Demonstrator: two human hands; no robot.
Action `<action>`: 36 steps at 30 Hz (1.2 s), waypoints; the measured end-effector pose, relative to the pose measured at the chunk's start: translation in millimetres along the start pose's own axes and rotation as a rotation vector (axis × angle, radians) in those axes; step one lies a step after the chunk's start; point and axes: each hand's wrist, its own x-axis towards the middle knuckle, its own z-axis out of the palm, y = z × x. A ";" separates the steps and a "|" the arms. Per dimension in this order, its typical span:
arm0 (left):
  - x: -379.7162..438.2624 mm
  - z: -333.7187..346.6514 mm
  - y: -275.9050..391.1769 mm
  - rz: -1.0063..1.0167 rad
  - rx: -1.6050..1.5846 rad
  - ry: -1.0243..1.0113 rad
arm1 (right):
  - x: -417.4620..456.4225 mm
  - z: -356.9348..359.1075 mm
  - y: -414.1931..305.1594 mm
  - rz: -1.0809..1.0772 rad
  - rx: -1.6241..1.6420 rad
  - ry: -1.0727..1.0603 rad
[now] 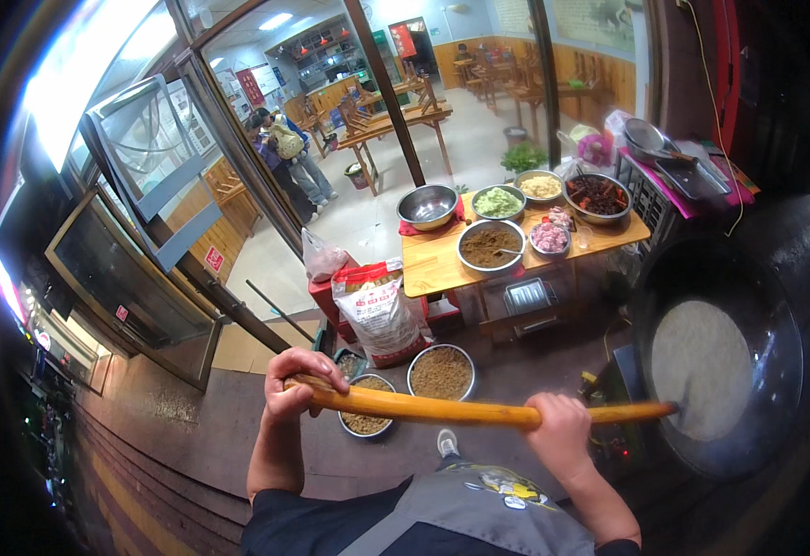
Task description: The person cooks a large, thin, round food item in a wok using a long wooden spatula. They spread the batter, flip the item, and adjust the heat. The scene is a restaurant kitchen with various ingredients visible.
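Observation:
A long wooden handle runs across in front of me, with both hands around it. My left hand grips it close to its left end. Farther along, my right hand is closed on the part nearer the wok. The handle's dark far end reaches over a large black wok at the right. Inside the wok lies a pale, whitish liquid or mash with some steam above it. Whatever tool head the handle carries is blurred or hidden in the wok.
A wooden table holds several metal bowls, among them brown paste, chopped green pieces, raw meat and dried chillies. Bowls of brown grains and a printed sack stand on the floor. Two people are behind the glass.

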 end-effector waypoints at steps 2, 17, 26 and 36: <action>3.9 11.6 2.2 0.081 -0.053 0.050 | 2.5 -6.3 1.8 -0.009 0.025 -0.020; 94.5 78.5 -2.9 0.379 -0.105 -0.651 | 0.9 -49.7 65.1 -0.066 0.147 -0.106; 87.5 108.5 -43.5 0.288 0.011 -0.592 | -13.6 -39.1 92.0 0.106 -0.111 0.117; 65.7 151.0 -87.3 0.138 -0.015 -0.511 | -36.5 -33.4 133.6 0.241 -0.262 0.296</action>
